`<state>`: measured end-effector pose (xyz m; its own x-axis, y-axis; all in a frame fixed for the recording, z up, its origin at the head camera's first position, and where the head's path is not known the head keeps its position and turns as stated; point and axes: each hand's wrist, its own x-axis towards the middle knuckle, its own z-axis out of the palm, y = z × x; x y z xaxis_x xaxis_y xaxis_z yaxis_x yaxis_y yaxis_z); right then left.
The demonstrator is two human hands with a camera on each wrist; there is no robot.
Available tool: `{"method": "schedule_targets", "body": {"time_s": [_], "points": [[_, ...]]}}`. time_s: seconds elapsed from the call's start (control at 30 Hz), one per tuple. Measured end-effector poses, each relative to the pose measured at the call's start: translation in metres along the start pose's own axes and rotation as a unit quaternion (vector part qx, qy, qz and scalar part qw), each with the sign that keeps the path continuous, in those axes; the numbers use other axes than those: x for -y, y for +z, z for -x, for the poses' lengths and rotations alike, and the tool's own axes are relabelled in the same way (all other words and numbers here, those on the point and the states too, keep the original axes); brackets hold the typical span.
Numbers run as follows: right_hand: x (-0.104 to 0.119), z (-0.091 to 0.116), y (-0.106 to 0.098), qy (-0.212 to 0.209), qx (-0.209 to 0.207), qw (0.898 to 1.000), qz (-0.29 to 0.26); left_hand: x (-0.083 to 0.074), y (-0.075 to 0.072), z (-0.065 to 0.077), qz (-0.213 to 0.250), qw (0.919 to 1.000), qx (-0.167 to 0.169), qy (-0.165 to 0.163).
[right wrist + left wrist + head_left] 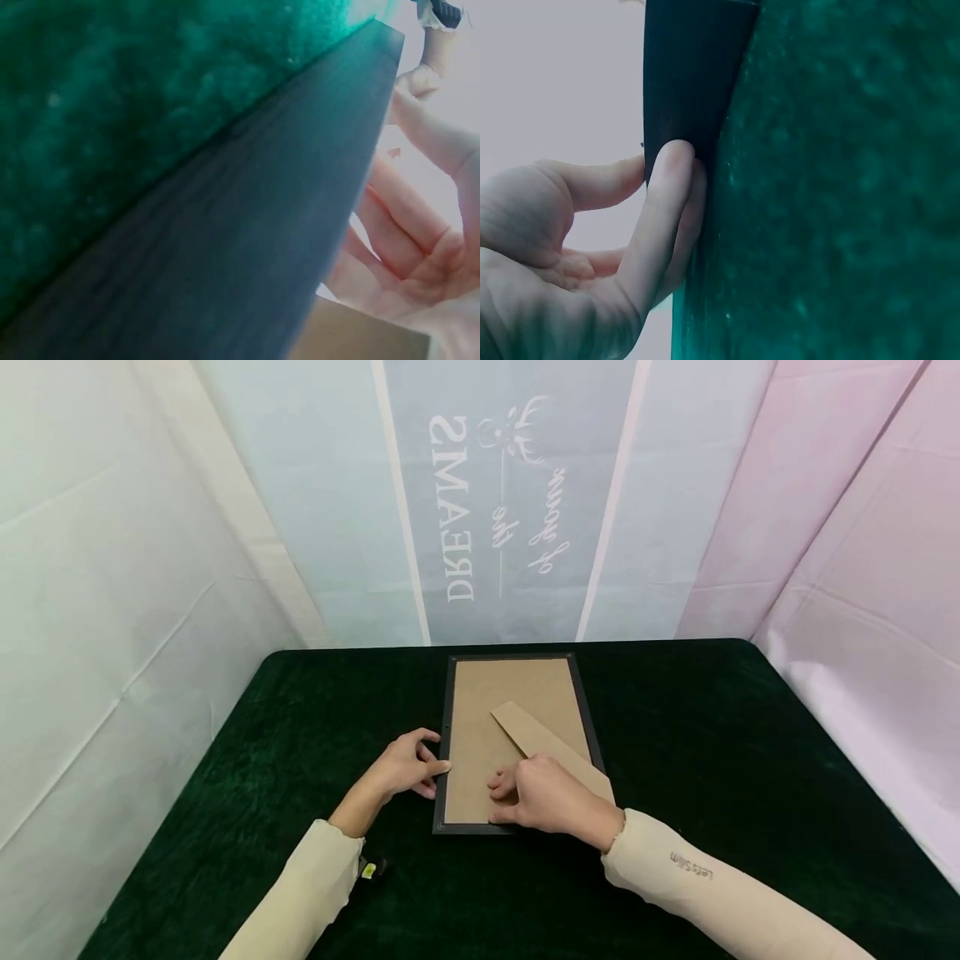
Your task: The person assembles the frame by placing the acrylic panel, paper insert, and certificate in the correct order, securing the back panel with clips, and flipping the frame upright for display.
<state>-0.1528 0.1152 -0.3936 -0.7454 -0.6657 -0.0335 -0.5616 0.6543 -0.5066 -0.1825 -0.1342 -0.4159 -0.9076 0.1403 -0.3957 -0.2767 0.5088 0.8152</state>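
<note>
A picture frame [442,802] with a dark rim lies with its brown backing board [480,693] facing up. Its brown stand leg [551,739] slants across the board toward the lower right. My left hand [405,766] grips the left rim, thumb on the upper edge, with fingers [667,180] against the outer side. Over the lower part of the board, my right hand [551,793] has its fingers bent and its thumb close to the bottom rim. In the right wrist view those fingers [397,217] reach in behind the dark rim [247,202]; I cannot tell whether they pinch something.
Dark green cloth [697,735] covers the table under the frame. A small black object with a yellow-green mark [369,870] shows beside the left sleeve. Pale fabric hangings [315,502] surround the table at the back and both sides, with printed lettering at the back.
</note>
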Motion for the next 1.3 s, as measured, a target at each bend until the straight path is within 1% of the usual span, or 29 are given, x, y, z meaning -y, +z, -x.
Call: {"method": "schedule_targets", "body": {"time_s": [0.13, 0.2, 0.4, 0.5, 0.63, 0.8, 0.87, 0.93, 1.0, 1.07, 1.13, 1.2, 1.3], "points": [[0.0, 0.001, 0.003, -0.006, -0.004, 1.0, 0.002, 0.009, -0.006, 0.0, 0.012, 0.9996, 0.025, 0.013], [-0.001, 0.001, 0.004, -0.009, -0.007, 1.0, 0.003, 0.011, -0.008, -0.001, 0.018, 0.9991, 0.032, 0.02], [-0.002, 0.002, 0.008, -0.016, -0.012, 1.0, 0.002, 0.01, -0.013, 0.0, 0.0, 0.9989, 0.022, 0.042], [-0.003, 0.003, 0.009, -0.018, -0.013, 1.0, 0.0, 0.009, -0.014, 0.001, -0.007, 0.9984, 0.023, 0.051], [-0.003, 0.002, 0.006, -0.02, -0.004, 1.0, -0.002, 0.009, -0.013, 0.0, 0.005, 0.9989, 0.024, 0.039], [0.003, -0.007, -0.004, -0.007, 0.036, 0.999, -0.002, 0.009, -0.011, -0.002, 0.029, 0.9992, 0.021, 0.015], [0.006, -0.014, -0.008, -0.009, 0.053, 0.999, -0.001, 0.009, -0.011, -0.002, 0.033, 0.9991, 0.023, 0.013], [0.009, -0.022, -0.01, -0.026, 0.07, 0.997, 0.007, 0.009, -0.011, -0.002, 0.039, 0.9988, 0.026, 0.012], [0.01, -0.03, -0.01, -0.059, 0.087, 0.994, 0.025, 0.01, -0.012, -0.003, 0.043, 0.9985, 0.032, 0.014], [0.01, -0.037, -0.009, -0.095, 0.103, 0.989, 0.051, 0.011, -0.012, -0.003, 0.047, 0.9981, 0.037, 0.016], [0.009, -0.042, -0.009, -0.12, 0.116, 0.983, 0.073, 0.011, -0.012, -0.003, 0.052, 0.9977, 0.04, 0.016], [0.007, -0.046, -0.009, -0.129, 0.124, 0.98, 0.088, 0.011, -0.012, -0.003, 0.053, 0.9976, 0.042, 0.017], [0.006, -0.049, -0.009, -0.125, 0.13, 0.98, 0.089, 0.011, -0.012, -0.003, 0.056, 0.9974, 0.042, 0.016]]}}
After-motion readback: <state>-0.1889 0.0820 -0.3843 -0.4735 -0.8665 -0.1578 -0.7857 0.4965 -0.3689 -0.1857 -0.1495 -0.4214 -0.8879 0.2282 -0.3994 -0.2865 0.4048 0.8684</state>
